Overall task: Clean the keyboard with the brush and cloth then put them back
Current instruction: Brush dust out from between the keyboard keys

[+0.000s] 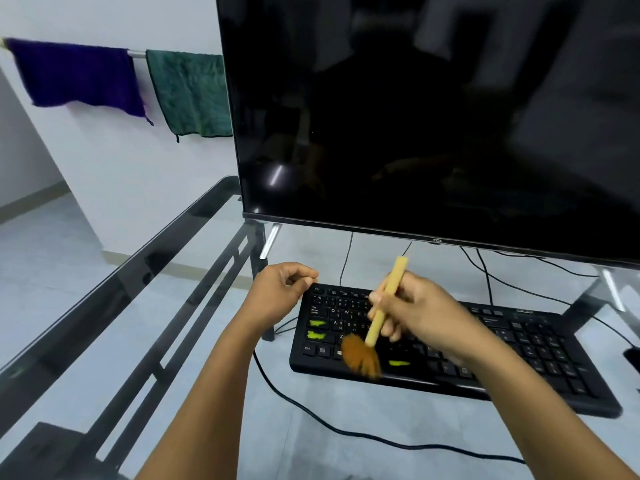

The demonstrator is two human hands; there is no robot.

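Observation:
A black keyboard (519, 351) lies on the glass desk below the monitor, with green marks on some left keys and the space bar. My right hand (419, 313) grips a brush (379, 318) by its pale wooden handle, and the brown bristles rest blurred on the keyboard's lower left keys. My left hand (280, 294) sits at the keyboard's far left corner, fingers curled with the fingertips on its edge. A purple cloth (79, 77) and a green cloth (192, 93) hang on a wall rail at upper left.
A large dark monitor (433, 116) stands right behind the keyboard on thin legs. The glass desk (121, 296) has a dark frame running along its left. Black cables (346, 431) trail across the glass in front of and behind the keyboard.

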